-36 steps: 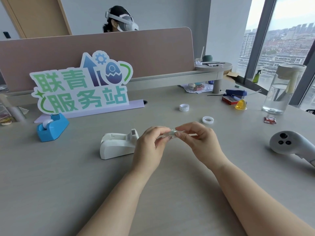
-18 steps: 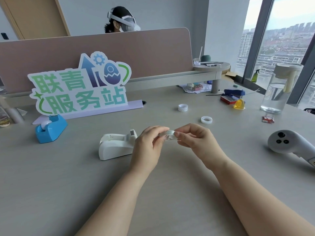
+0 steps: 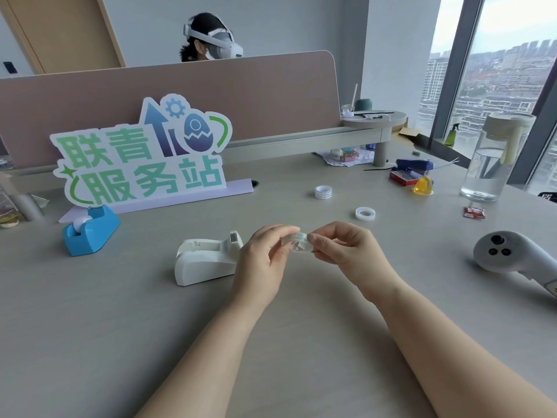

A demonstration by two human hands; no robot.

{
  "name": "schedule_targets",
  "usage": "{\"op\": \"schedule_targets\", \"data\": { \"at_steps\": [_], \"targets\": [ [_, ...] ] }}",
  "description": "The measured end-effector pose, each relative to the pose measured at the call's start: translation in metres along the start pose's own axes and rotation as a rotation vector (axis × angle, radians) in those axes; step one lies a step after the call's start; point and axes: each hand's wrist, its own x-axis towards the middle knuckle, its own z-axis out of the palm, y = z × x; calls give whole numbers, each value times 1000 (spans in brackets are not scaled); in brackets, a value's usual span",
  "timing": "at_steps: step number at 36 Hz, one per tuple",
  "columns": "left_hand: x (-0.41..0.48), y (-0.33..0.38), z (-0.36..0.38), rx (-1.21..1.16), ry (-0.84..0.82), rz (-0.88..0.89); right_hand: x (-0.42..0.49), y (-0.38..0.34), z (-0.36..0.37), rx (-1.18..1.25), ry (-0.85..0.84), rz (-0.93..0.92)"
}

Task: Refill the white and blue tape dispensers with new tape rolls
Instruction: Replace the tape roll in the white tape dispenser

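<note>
A clear tape roll (image 3: 299, 242) is pinched between my left hand (image 3: 265, 257) and my right hand (image 3: 346, 251) just above the desk. Directly left of my left hand stands the white tape dispenser (image 3: 205, 259), its cutter end toward my fingers. The blue tape dispenser (image 3: 90, 230) sits farther left with a whitish roll in it, in front of a sign. Two more tape rolls lie beyond my hands: a flat one (image 3: 365, 213) and a taller stack (image 3: 323, 192).
A green and blue sign (image 3: 141, 155) stands at the back left before a brown divider. On the right lie a white controller (image 3: 512, 256), a water jug (image 3: 494, 164), a stapler (image 3: 414, 165), a yellow object (image 3: 422, 186) and a small red packet (image 3: 474, 212). A person with a headset sits behind the divider.
My hands have kept the tape roll between them and shifted their fingers slightly on it. The view has moved a little.
</note>
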Motion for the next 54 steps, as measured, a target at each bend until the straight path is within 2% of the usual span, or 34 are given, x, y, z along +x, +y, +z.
{"op": "schedule_targets", "data": {
  "at_steps": [6, 10, 19, 21, 25, 29, 31, 35, 39, 42, 48, 51, 54],
  "targets": [
    [-1, 2, 0, -4, 0, -23, 1, 0, 1, 15, -2, 10],
    [0, 4, -2, -120, 25, -137, -2, -3, 0, 52, -54, 23],
    [-5, 13, -13, -375, 94, -371, -8, -5, 8, -49, -166, -120],
    [-5, 15, -17, -368, 106, -382, -8, -6, 14, 24, -163, -91],
    [-9, 15, -41, -197, 60, -259, -3, -19, 28, 200, -129, 31],
    [-19, 6, -75, 320, 27, 73, 5, -31, 49, 278, -157, 106],
    [-23, -2, -88, 459, 64, 113, 8, -32, 65, 316, -178, 125],
    [-25, -17, -109, 600, 163, 173, 11, -34, 97, 318, -225, 150],
    [-22, -34, -123, 610, 252, 201, 16, -30, 121, 315, -248, 194],
    [-19, -42, -131, 579, 249, 184, 18, -28, 129, 327, -245, 215],
    [-12, -53, -142, 209, 304, -150, 25, -19, 122, 70, 19, 56],
    [-5, -55, -143, 199, 236, -217, 27, -7, 122, -84, 132, -83],
    [0, -58, -145, 206, 162, -229, 26, 7, 126, -286, 133, -258]
  ]
}}
